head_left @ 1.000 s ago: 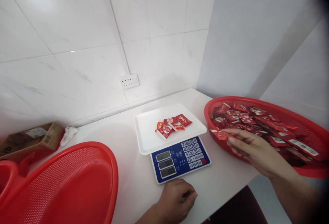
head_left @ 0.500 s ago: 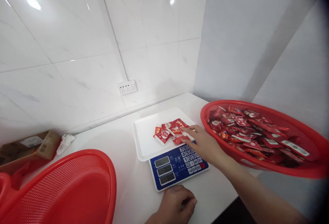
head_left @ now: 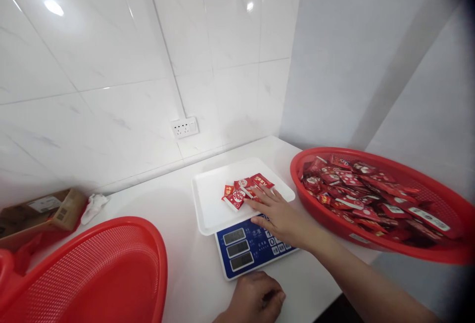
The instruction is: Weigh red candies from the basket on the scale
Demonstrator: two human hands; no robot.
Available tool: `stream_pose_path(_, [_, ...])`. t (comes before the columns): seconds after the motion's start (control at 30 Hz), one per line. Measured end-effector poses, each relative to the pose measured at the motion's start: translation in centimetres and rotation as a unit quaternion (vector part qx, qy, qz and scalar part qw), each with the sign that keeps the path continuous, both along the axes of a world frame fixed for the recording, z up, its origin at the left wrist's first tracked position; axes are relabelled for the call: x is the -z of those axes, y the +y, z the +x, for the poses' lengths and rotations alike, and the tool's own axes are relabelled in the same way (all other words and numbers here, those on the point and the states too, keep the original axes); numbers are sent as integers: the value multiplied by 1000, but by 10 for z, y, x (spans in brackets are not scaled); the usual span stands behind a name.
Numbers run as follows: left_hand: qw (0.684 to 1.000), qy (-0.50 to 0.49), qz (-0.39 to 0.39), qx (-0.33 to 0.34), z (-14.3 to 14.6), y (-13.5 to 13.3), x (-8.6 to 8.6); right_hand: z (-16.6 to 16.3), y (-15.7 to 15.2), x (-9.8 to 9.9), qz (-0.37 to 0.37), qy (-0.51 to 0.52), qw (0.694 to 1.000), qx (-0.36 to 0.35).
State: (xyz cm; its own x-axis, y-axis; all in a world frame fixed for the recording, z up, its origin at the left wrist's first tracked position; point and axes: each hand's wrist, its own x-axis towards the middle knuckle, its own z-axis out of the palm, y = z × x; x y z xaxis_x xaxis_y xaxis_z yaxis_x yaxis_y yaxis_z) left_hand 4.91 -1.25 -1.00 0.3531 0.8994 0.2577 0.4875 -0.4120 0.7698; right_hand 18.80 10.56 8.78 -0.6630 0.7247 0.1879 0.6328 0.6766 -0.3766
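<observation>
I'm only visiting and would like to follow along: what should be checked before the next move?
1. Packets on the white tray: ok.
2. Right hand clear of the tray: not ok; its fingers reach over the packets.
3. Left hand off the tray: ok; it is loosely curled in front of the scale.
4. Display windows readable: cannot tell; digits too faint.
5. More packets in the right-side basket: ok, many.
</observation>
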Motion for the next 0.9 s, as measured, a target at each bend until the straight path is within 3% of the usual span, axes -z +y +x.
stream_pose_path(0.27, [1000, 11, -13, -2, 0, 0, 1, -24, 25, 2, -47, -33, 998, -17])
stream_pose_path(0.4, [1000, 16, -12, -4, 0, 0, 2, -30, 32, -6, -41, -33, 999, -14])
stream_pose_path(0.57, [1000, 13, -7, 0, -1, 1, 3, -12, 4, -12, 4, 124, 992, -23])
stream_pose_path(0.63, [1000, 10, -1, 4, -1, 1, 4, 2, -14, -4, 12, 198, 980, -27])
stream_pose_path(0.73, [1000, 11, 16, 12, -1, 0, 4, 22, -40, 21, -18, 211, 977, -28])
stream_pose_path(0.9, [998, 36, 48, 33, 1, -4, 1, 29, -75, 69, -157, 177, 971, -21])
